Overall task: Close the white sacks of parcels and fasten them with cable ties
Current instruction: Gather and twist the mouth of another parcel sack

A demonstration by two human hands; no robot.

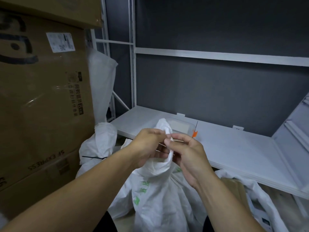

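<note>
Free room over the white shelf (234, 148); cardboard boxes (41, 97) close on the left.

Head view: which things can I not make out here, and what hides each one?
1. Neck of the white sack: head view, left hand and right hand grip and cover it; whether a tie is locked there cannot be told.
2. Shipping label on the cardboard box: head view, print too small and blurred.
3. Sack contents: head view, the fabric hides them.

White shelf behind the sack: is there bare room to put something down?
Yes: the shelf is bare from the orange tag right to the side panel, with a smaller patch left of the clear tray. Below it is crowded: sacks cover the floor, cardboard boxes wall the left.
</note>
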